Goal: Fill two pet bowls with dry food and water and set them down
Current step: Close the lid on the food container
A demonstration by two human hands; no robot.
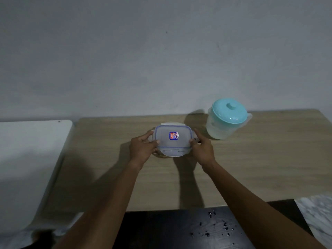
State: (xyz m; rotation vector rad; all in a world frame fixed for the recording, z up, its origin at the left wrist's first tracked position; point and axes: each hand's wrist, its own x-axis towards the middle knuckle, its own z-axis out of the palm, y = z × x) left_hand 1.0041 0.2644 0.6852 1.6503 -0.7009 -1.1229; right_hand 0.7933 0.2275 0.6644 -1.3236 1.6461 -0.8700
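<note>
Where the grey wall (161, 51) filled the far half of the view, we logged it as the largest item, bare apart from a few small marks. Next came the wooden table (260, 168), light-grained, running from left of centre to the right edge. At far left we noted a white, rounded piece (27, 159) beside the table; we could not tell what it was. Near us lay a dark surface (170, 230) with small pale specks scattered on its right part, and a marbled patch (316, 212) at the near right corner. On the table's far right stood a clear pitcher (222, 126) with a turquoise lid (229, 110), upright. Left of it, close by, was the clear food container (172, 141), lid on, a blue and red label at its centre. Our left hand (142, 148) gripped its left end and our right hand (202, 148) its right end, each closed around a side. We could not tell whether it rested on the table.
</note>
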